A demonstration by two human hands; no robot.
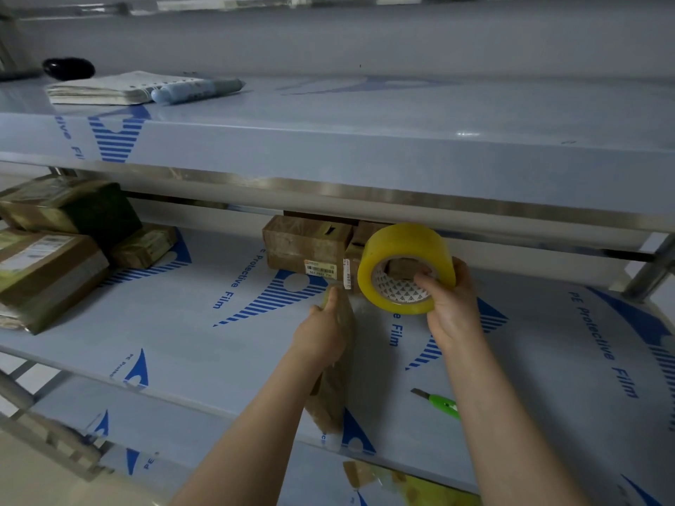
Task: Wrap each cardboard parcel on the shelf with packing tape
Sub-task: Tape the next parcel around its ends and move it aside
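Head view: your left hand [323,332] grips a thin brown parcel [334,388] stood on edge on the middle shelf [190,323], near its front; your right hand [451,312] holds the yellow tape roll [401,250] just right of the parcel, fingers hooked through the core; the hands are apart. A labelled box [303,246] sits behind; taped parcels [54,257] are stacked at left; a green cutter [443,404] lies beside your right forearm.

Brown cardboard parcels [47,257] stacked left on film-covered metal shelf [204,323]; brown cardboard box [303,246] rear centre; green plastic cutter [442,403] front right.
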